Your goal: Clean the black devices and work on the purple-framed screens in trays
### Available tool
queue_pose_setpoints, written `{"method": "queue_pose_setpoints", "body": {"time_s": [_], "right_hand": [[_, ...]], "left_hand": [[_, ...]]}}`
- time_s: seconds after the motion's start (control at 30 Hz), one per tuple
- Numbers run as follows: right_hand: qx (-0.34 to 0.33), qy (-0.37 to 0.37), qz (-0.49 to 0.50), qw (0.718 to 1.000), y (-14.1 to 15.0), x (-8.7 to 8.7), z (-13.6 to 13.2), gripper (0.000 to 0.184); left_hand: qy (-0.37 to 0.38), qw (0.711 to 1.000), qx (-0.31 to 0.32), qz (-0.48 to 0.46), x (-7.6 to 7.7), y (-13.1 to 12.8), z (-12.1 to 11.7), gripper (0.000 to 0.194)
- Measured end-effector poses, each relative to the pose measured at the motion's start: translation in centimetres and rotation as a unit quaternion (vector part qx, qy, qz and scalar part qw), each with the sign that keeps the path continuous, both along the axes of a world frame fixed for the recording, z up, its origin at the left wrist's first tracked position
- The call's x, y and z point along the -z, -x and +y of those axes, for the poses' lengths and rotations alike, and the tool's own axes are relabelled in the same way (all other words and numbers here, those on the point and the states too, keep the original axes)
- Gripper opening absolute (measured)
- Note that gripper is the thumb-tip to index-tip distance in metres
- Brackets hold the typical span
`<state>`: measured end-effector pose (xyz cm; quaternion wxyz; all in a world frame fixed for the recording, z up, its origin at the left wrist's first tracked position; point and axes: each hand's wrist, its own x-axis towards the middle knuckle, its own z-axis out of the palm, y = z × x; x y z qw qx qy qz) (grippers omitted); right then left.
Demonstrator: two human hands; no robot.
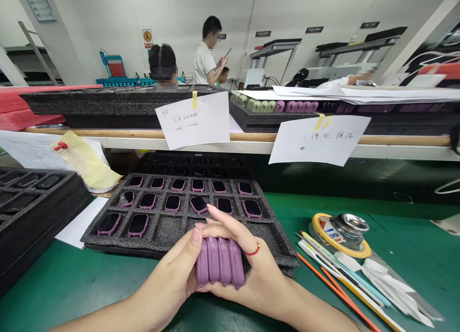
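Both my hands hold a stack of several purple watch cases (220,266) pressed side by side. My left hand (176,274) wraps the stack from the left, thumb on top. My right hand (251,269) cups it from the right, fingers curled over the top, a red thread ring on one finger. The hands rest at the near edge of a black foam tray (168,229) whose pockets hold several purple watch cases with dark screens (172,202). The nearest pockets of the tray are empty.
Another black foam tray (32,193) sits at the left. At the right lie a tape roll with a metal weight (343,231), pencils and tools (338,279). Paper labels (196,119) hang from a shelf of foam trays. Other people work behind.
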<state>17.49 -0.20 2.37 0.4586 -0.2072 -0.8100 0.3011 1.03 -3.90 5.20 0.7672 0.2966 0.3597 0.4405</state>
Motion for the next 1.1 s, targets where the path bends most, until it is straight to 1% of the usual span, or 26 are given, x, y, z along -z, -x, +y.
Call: {"method": "queue_pose_setpoints", "body": {"time_s": [0.13, 0.3, 0.4, 0.47, 0.5, 0.6, 0.67, 0.73, 0.77, 0.8, 0.83, 0.87, 0.9, 0.93, 1.0, 1.03, 1.07, 1.1], "right_hand": [[-0.003, -0.017, 0.022, 1.0, 0.0, -0.1, 0.0, 0.1], [0.006, -0.044, 0.024, 0.999, -0.2, -0.1, -0.1, 0.102], [0.003, -0.053, 0.009, 0.999, -0.2, 0.0, -0.1, 0.101], [-0.012, -0.072, -0.01, 0.997, -0.1, 0.1, -0.1, 0.095], [-0.018, -0.083, -0.022, 0.996, -0.1, 0.1, 0.0, 0.091], [-0.017, -0.117, -0.052, 0.992, -0.1, 0.1, -0.1, 0.085], [-0.004, -0.136, -0.072, 0.988, -0.1, -0.1, -0.2, 0.09], [-0.002, -0.125, -0.067, 0.99, -0.3, -0.3, -0.4, 0.1], [-0.007, -0.096, -0.051, 0.994, -0.3, -0.3, -0.4, 0.102], [-0.015, -0.049, -0.025, 0.998, -0.4, -0.4, -0.4, 0.1], [-0.021, 0.014, 0.01, 1.0, -0.5, -0.4, -0.3, 0.094], [-0.03, 0.087, 0.048, 0.995, -0.5, -0.4, -0.2, 0.085], [-0.042, 0.167, 0.081, 0.982, -0.5, -0.3, -0.1, 0.077], [-0.058, 0.248, 0.104, 0.961, -0.4, -0.3, 0.1, 0.073], [-0.103, 0.386, 0.117, 0.909, -0.4, -0.4, 0.3, 0.076], [-0.124, 0.434, 0.11, 0.885, -0.3, -0.6, 0.3, 0.078], [-0.141, 0.465, 0.1, 0.869, -0.3, -0.7, 0.3, 0.081], [-0.149, 0.477, 0.092, 0.861, -0.2, -0.9, 0.2, 0.083]], "left_hand": [[-0.011, 1.0, 0.015, 0.003, -0.3, -0.1, 0.1, 0.062], [-0.04, 0.997, 0.064, -0.01, -0.5, 0.2, 0.6, 0.058], [-0.111, 0.988, 0.095, 0.05, -0.2, 0.5, 1.1, 0.042], [-0.164, 0.975, 0.112, 0.098, 0.0, 0.5, 1.4, 0.031], [-0.183, 0.97, 0.115, 0.115, 0.2, 0.4, 1.5, 0.029], [-0.203, 0.963, 0.086, 0.155, 0.6, 0.4, 1.4, 0.033], [-0.201, 0.959, 0.045, 0.195, 0.8, 0.4, 1.2, 0.04], [-0.22, 0.943, 0.011, 0.25, 0.6, 0.6, 1.0, 0.046], [-0.24, 0.93, 0.0, 0.279, 0.5, 0.7, 0.9, 0.046], [-0.262, 0.916, -0.009, 0.305, 0.3, 0.8, 0.8, 0.046], [-0.286, 0.9, -0.014, 0.328, 0.2, 0.9, 0.7, 0.046], [-0.31, 0.885, -0.015, 0.348, 0.1, 0.9, 0.6, 0.045], [-0.33, 0.871, -0.016, 0.364, 0.0, 1.0, 0.5, 0.043], [-0.351, 0.859, -0.017, 0.373, 0.0, 1.0, 0.5, 0.042], [-0.394, 0.839, -0.018, 0.374, 0.0, 1.0, 0.5, 0.043], [-0.414, 0.831, -0.018, 0.371, 0.0, 1.0, 0.5, 0.043], [-0.433, 0.824, -0.019, 0.367, 0.1, 1.0, 0.5, 0.044], [-0.452, 0.815, -0.021, 0.363, 0.2, 0.9, 0.5, 0.046]]}}
